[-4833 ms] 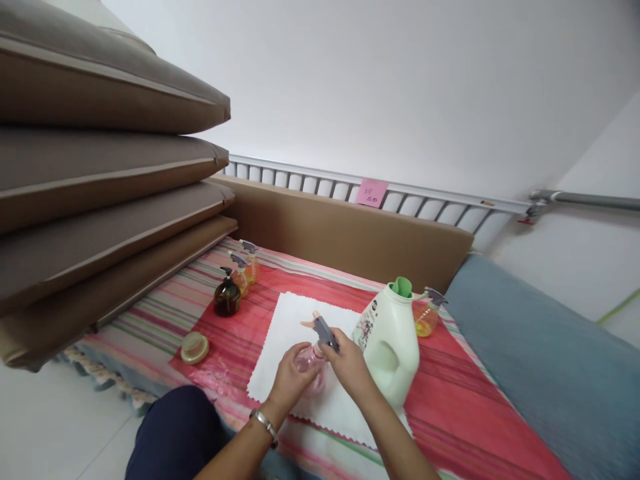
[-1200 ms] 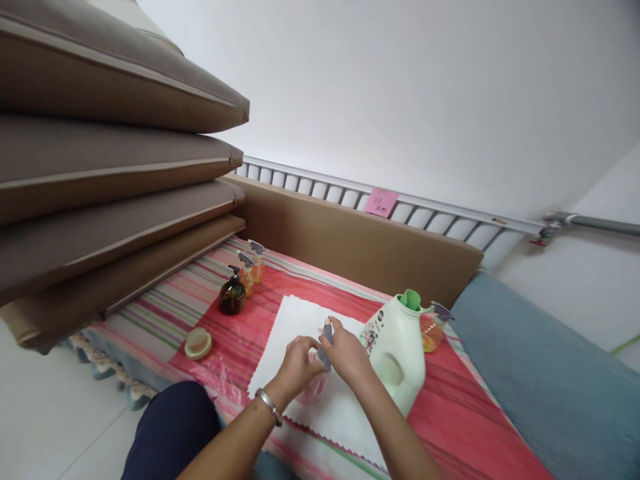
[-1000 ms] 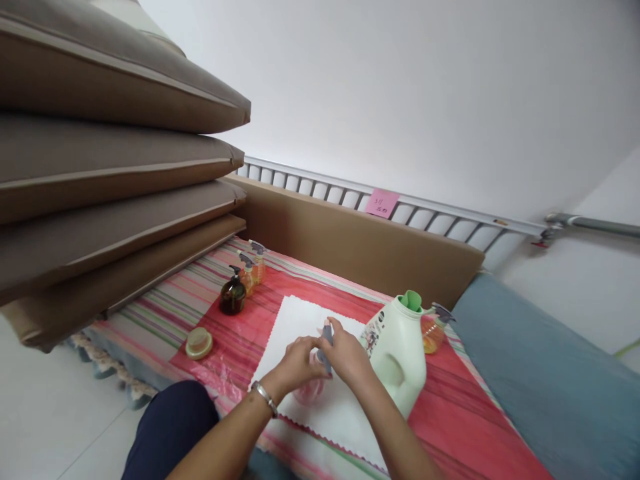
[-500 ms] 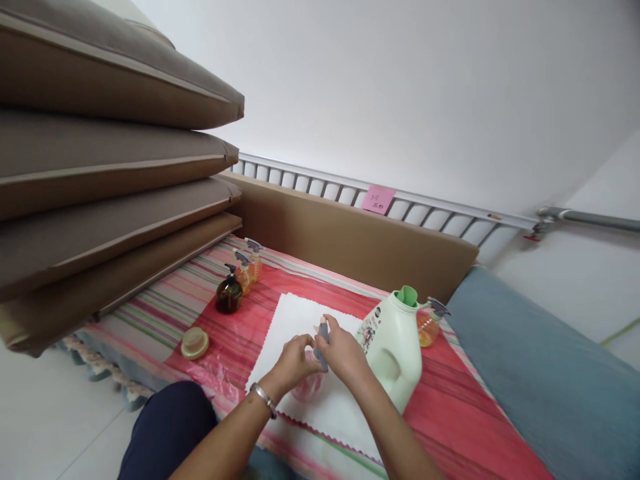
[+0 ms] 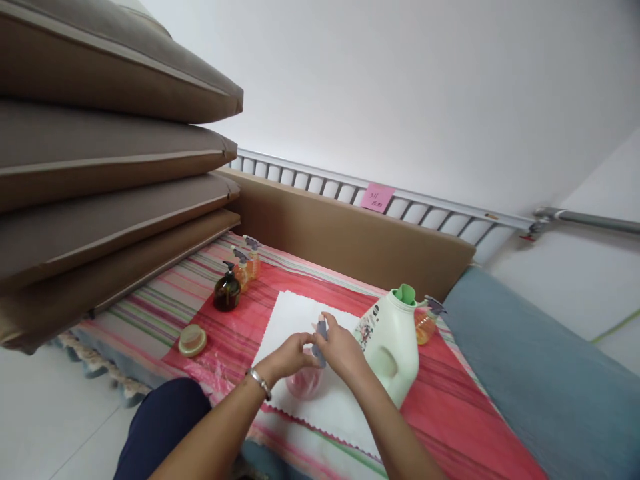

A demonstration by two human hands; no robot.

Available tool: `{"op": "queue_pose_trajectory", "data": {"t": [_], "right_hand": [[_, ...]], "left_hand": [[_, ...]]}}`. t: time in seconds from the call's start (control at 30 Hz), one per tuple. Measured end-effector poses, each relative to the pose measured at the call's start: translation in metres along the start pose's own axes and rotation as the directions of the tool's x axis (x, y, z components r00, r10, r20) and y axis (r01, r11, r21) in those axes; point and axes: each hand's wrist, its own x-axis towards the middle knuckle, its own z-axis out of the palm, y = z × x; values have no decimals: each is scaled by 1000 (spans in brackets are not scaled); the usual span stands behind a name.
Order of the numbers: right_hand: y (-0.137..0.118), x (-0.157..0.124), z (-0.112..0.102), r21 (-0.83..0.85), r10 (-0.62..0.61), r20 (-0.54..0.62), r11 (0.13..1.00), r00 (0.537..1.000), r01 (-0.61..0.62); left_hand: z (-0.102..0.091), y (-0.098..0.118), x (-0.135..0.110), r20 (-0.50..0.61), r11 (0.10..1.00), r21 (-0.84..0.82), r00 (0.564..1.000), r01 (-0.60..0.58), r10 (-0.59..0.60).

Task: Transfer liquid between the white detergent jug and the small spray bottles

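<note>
A clear pink-tinted bottle (image 5: 303, 385) stands on a white scallop-edged cloth (image 5: 293, 310). Its grey spray head (image 5: 321, 341) is at the neck, between my two hands. My left hand (image 5: 290, 357) is closed around the neck area, thumb and fingers curled at the base of the spray head. With bent fingers my right hand (image 5: 341, 345) grips the spray head from the right. Exactly where the fingertips press is partly hidden. Just right of my right hand is a large pale green jug (image 5: 400, 347) with a green spout in its top.
At the left stand a dark pump bottle (image 5: 227, 293) and two amber spray bottles (image 5: 241, 273). A pale green cap (image 5: 193, 341) lies on the red plastic sheet (image 5: 453, 400). Another amber spray bottle (image 5: 425, 327) is behind the jug. Stacked brown cushions (image 5: 115, 153) rise at the left.
The view has shifted slightly. Both hands stay on the spray head and bottle neck; my left hand sits a little further from the bottle's body, which shows more now.
</note>
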Motion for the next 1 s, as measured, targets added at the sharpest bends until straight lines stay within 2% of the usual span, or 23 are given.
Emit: {"op": "queue_pose_trajectory", "data": {"t": [0.07,0.2,0.27,0.33,0.43,0.5,0.67,0.73,0.83,1.0], "right_hand": [[0,0,0,0,-2,-1,1000,1000,2],[1,0,1,-3,2,-6,1000,1000,-2],[2,1,2,-1,0,-5,1000,1000,0],[3,1,2,1,-6,-2,1000,1000,6],[4,1,2,0,-8,-3,1000,1000,8],[4,1,2,0,-10,-7,1000,1000,10],[4,1,4,3,-15,-6,1000,1000,15],[5,1,4,1,-17,-4,1000,1000,17],[5,0,3,-1,-23,4,1000,1000,23],[4,-2,1,-4,-29,15,1000,999,29]], "left_hand": [[-1,-2,1,22,1000,-19,1000,-7,8],[10,-3,-2,-116,1000,0,993,31,-31],[13,-3,-1,-133,999,4,990,35,-34],[10,-4,2,-71,1000,-11,997,18,-19],[-1,-7,8,77,999,-50,997,-6,9],[-6,-8,9,111,998,-55,994,-13,19],[5,-6,2,-66,1000,-12,998,-1,0],[10,-4,0,-88,1000,-12,996,-3,2],[8,-3,3,-42,999,-22,999,-32,31],[-8,-4,11,129,995,-59,987,-85,92]]}}
